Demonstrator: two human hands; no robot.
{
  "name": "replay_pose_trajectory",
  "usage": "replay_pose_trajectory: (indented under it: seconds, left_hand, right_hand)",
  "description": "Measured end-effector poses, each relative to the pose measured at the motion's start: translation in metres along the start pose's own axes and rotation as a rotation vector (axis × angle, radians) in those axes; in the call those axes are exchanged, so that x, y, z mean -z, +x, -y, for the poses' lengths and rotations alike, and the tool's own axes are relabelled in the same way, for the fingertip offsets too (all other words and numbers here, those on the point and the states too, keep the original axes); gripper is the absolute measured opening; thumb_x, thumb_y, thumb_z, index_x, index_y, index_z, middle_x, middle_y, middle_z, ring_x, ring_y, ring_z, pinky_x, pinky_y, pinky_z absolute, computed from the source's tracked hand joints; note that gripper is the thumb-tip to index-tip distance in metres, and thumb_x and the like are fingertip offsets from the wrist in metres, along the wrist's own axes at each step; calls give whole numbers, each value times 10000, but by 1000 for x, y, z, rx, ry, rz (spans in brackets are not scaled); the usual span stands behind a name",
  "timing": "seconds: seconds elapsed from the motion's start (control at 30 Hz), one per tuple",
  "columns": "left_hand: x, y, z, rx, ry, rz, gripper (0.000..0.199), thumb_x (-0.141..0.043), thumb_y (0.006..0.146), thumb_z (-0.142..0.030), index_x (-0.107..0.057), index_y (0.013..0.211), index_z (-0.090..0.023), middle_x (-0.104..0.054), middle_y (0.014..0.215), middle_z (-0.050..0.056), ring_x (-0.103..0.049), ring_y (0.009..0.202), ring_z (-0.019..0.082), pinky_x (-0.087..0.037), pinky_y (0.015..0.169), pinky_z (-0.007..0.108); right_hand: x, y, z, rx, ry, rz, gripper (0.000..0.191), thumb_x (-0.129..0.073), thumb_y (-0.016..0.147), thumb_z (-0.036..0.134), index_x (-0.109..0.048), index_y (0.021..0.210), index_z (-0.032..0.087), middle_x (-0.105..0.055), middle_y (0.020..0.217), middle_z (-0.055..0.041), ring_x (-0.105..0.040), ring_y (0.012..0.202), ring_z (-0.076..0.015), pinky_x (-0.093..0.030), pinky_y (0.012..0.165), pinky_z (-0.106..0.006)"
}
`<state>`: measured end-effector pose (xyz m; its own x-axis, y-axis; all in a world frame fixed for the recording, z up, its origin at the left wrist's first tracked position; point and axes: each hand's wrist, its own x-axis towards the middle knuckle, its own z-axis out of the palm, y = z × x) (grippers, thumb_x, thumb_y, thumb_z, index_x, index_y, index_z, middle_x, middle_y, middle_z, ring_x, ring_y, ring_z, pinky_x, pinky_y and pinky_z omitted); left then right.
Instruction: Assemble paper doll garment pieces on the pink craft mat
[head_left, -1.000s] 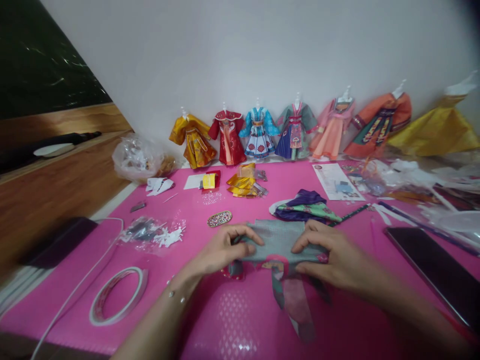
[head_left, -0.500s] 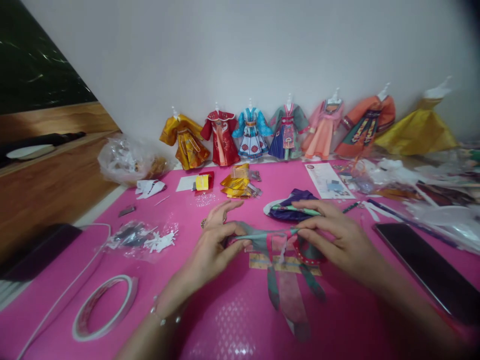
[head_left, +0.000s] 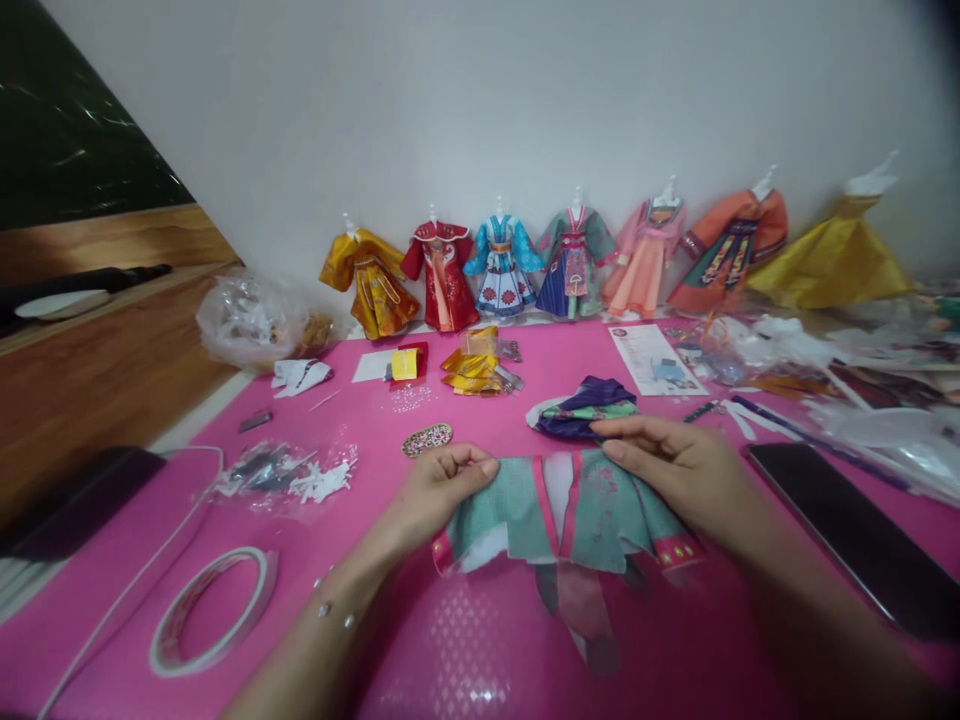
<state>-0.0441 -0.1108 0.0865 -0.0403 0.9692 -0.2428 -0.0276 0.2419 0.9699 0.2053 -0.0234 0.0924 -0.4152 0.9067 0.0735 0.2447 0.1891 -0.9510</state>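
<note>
Between both hands a small green doll robe [head_left: 525, 515] with a pink collar hangs spread out, its sleeves ending in pink cuffs. My left hand [head_left: 439, 495] pinches its upper left shoulder, thumb against fingers. The upper right shoulder is gripped by my right hand [head_left: 675, 470]. Below the robe, strips of pink and green fabric [head_left: 589, 615] lie on the pink table mat [head_left: 337, 620]; the robe covers their upper ends. Just beyond the right fingers lies a folded purple skirt [head_left: 585, 405] with a light green band. A patterned oval hair clip [head_left: 427, 440] rests past my left hand.
Several dressed doll forms [head_left: 502, 270] lean along the wall. A tape roll [head_left: 214, 610] and a plastic bag of white pieces [head_left: 292, 480] lie left. At right are a black phone [head_left: 855, 530], a printed sheet [head_left: 656, 360] and plastic packaging [head_left: 870, 440].
The robe has gone from nearly edge-on to facing me, its front and sleeves now hanging down. My left hand's fingers have curled in, and the oval clip beyond it has come into view.
</note>
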Motion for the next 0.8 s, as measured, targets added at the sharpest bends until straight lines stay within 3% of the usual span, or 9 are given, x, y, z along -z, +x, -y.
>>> replay_pose_trajectory:
  seconds: [0.2, 0.43, 0.57, 0.63, 0.7, 0.8]
  left_hand:
    - [2, 2, 2, 74, -17, 33, 442, -813, 665, -552, -636, 712, -149, -617, 585, -39, -522, 504, 75, -387, 508, 196]
    - [-2, 2, 9, 126, -100, 121, 374, -788, 740, -496, -625, 753, -160, -618, 619, -45, -525, 520, 67, -392, 529, 191]
    - [-7, 2, 14, 125, -145, 186, 355, -789, 763, -471, -640, 806, -151, -618, 666, -36, -536, 557, 64, -402, 560, 188]
    - [-10, 2, 15, 113, -169, 223, 376, -803, 748, -481, -656, 867, -156, -639, 727, -26, -562, 603, 74, -438, 617, 201]
    - [-14, 2, 16, 57, -183, 296, 421, -824, 718, -493, -671, 930, -163, -659, 781, -16, -591, 663, 93, -479, 713, 233]
    - [-17, 4, 17, -19, -156, 374, 380, -850, 702, -429, -696, 916, -156, -682, 787, -6, -608, 706, 108, -489, 759, 237]
  right_hand:
    - [-2, 1, -5, -41, 54, 47, 336, -654, 794, 455, -724, 1004, 202, -546, 605, 30, -464, 501, -119, -317, 451, -232]
    - [-8, 0, -1, -57, 155, 106, 273, -665, 790, 400, -727, 982, 216, -588, 628, 27, -490, 521, -123, -360, 457, -233]
    - [-14, -7, -3, -63, 236, 198, 228, -657, 865, 381, -720, 1029, 234, -637, 698, 26, -524, 541, -103, -395, 475, -207]
    - [-19, -13, -2, -64, 324, 306, 237, -628, 920, 387, -695, 1106, 258, -686, 799, 15, -612, 643, -111, -467, 550, -202]
    - [-24, -20, 2, -37, 393, 466, 271, -592, 963, 387, -651, 1208, 284, -722, 1009, -9, -683, 894, -142, -539, 735, -232]
    - [-27, -26, 9, 46, 367, 618, 291, -552, 1003, 361, -615, 1280, 301, -656, 1287, -25, -587, 1225, -165, -486, 999, -288]
